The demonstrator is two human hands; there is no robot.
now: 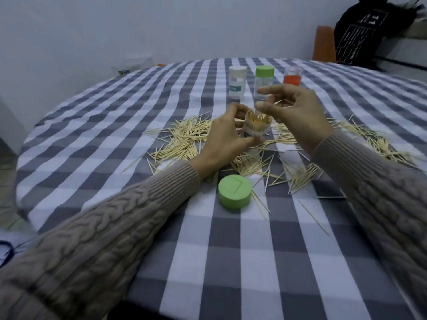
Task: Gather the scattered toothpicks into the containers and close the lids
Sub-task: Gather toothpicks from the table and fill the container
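Observation:
My left hand [227, 135] grips an open clear container [255, 125] packed with upright toothpicks, held tilted over the table. My right hand [298, 109] hovers just right of its mouth, its fingers loosely curled round a few toothpicks [280, 103], index finger stretched out. Several loose toothpicks [184, 137] lie scattered on the checked cloth on both sides of the hands. A green lid [235, 191] lies flat near me. Behind stand a white-capped container [237, 82], a green-capped one [264, 80] and an orange-labelled one [293, 77].
The round table [138, 93] carries a grey-and-white checked cloth. A dark garment [360, 31] and an orange object [324, 43] sit beyond the far right edge. A white wall rises behind the table.

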